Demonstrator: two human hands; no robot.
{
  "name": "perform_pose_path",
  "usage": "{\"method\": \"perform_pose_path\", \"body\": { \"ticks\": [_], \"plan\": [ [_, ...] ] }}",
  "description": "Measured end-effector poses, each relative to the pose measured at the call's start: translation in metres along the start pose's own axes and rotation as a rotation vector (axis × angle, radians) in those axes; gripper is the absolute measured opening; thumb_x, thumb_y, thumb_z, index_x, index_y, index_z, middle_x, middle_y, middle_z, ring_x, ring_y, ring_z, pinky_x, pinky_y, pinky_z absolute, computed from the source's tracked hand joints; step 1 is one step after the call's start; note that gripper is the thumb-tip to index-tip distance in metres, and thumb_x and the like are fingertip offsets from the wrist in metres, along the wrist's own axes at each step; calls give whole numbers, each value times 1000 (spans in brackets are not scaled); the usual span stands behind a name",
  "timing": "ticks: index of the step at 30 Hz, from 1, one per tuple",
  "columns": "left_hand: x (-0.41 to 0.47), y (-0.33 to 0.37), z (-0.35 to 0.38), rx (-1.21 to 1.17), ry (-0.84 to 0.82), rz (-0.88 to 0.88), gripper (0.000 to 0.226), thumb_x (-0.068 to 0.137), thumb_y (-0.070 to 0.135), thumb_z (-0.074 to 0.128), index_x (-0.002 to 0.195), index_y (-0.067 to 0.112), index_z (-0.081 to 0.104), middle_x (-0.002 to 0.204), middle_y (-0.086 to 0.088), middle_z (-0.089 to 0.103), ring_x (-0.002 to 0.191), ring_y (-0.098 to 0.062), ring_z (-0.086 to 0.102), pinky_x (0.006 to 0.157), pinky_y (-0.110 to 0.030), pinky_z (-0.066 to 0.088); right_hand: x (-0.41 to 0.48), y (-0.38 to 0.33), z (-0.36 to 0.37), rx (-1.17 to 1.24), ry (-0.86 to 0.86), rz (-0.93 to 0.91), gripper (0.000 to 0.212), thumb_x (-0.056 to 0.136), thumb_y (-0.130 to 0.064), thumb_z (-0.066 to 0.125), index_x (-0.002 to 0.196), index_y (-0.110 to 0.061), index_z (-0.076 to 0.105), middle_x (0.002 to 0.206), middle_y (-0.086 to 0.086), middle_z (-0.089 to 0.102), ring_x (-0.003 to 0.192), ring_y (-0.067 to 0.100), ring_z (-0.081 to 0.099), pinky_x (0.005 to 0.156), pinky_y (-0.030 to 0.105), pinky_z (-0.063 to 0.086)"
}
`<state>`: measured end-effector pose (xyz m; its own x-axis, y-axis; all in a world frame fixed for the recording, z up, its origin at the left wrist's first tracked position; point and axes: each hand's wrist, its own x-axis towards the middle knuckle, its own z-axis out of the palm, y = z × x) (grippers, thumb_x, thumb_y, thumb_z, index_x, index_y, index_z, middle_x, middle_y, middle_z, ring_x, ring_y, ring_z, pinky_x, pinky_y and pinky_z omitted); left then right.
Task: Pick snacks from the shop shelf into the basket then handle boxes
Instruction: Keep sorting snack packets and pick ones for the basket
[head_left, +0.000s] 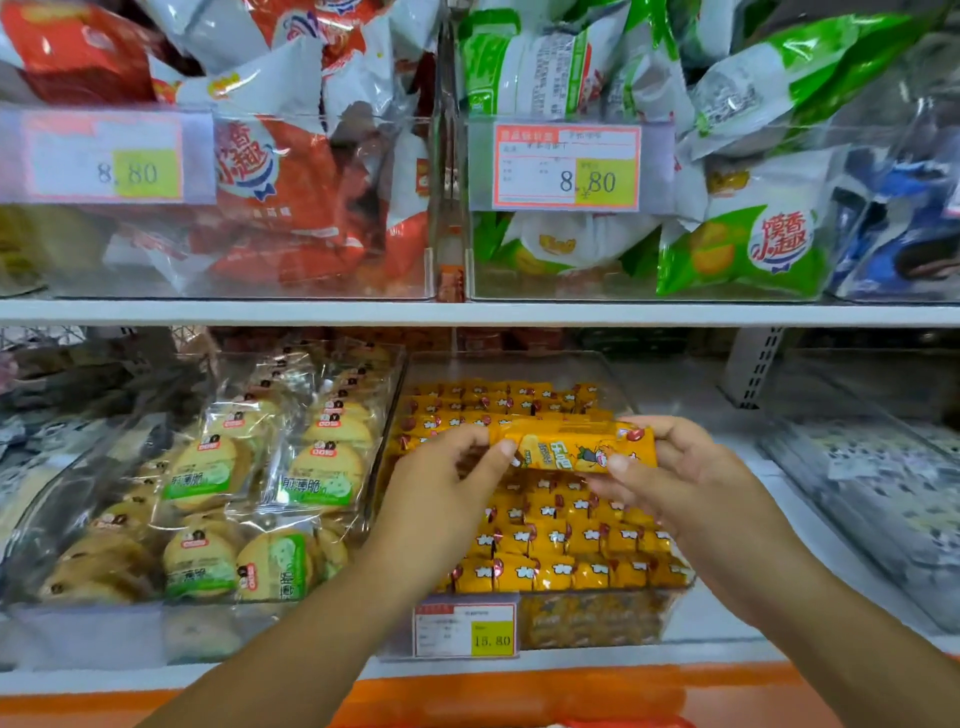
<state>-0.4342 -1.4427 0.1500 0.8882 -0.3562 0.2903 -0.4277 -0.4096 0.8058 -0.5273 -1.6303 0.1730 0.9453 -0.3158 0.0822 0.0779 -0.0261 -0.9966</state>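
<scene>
Yellow snack pack (574, 447), red-tipped; green-and-white bags (743, 249) above.

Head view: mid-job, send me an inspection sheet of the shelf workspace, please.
Surface: lower white shelf, carrying clear bins.
Job's things: yellow snack packet held above its clear bin of matching packets; basket not identifiable.
Clutter: nothing seen loose.
Grips: left hand pinches the packet's left end; right hand pinches its right end.
Cables: nothing seen.
Surroundings: cookie packs in the bin to the left; red bags and green bags in bins on the upper shelf; price tag reading 15.80.
</scene>
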Motion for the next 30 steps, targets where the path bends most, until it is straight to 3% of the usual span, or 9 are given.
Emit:
{"method": "perform_pose_path", "body": {
  "ticks": [4,7,9,11,14,18,23,27,30],
  "plan": [
    [43,2,21,426,-103,107,52,99,48,49,146,28,44,148,4,47,134,-17,45,113,-35,36,37,-3,-11,-309,142,-174,23,91,-12,66,102,-30,59,91,-11,75,85,7,72,78,27,57],
    [69,5,37,652,-207,194,55,101,48,44,149,25,35,150,-1,43,140,-22,37,115,-37,30,71,-7,-19,-661,178,-270,19,95,-18,63,112,-26,60,73,-11,63,67,2,62,61,9,48],
    [82,1,44,715,-269,215,56,101,50,40,151,24,31,151,-3,41,140,-25,35,115,-39,28,94,-9,-23,-895,144,-257,33,98,-19,57,130,-24,53,69,-10,55,58,1,50,50,11,39],
    [90,-7,47,730,-333,183,61,102,52,35,155,25,21,159,-3,30,147,-26,25,119,-41,20,116,-12,-24,-1036,87,-192,41,101,-20,52,141,-26,45,89,4,65,67,12,56,59,20,41],
    [94,-21,52,733,-371,159,60,103,55,25,155,25,21,164,0,20,151,-23,11,122,-42,8,145,-11,-28,-1249,-34,-169,44,101,-22,53,145,-22,45,136,13,55,112,24,56,78,23,36],
    [92,-28,56,737,-344,170,59,103,55,20,156,28,17,165,4,15,153,-18,3,122,-41,-1,162,-9,-36,-1344,-211,-80,43,100,-24,55,142,-23,48,128,8,45,120,23,47,76,17,28],
    [91,-31,58,730,-308,186,58,104,54,20,156,30,18,164,6,16,152,-16,3,122,-39,-3,179,-8,-31,-1503,-356,-36,30,102,-23,51,128,-13,63,131,6,59,122,22,48,102,29,31],
    [91,-33,60,735,-302,190,57,104,53,20,156,30,18,164,7,16,152,-15,3,124,-40,-2,188,-3,-34,-1344,-299,-110,6,91,-12,67,95,-16,70,103,3,67,105,20,62,85,29,46],
    [92,-34,61,731,-296,195,57,104,52,20,156,30,18,164,7,16,153,-15,2,124,-40,-2,194,-3,-30,-1510,-385,-32,16,94,-21,62,102,-12,74,107,3,70,104,16,63,93,30,47]
  ]
}}
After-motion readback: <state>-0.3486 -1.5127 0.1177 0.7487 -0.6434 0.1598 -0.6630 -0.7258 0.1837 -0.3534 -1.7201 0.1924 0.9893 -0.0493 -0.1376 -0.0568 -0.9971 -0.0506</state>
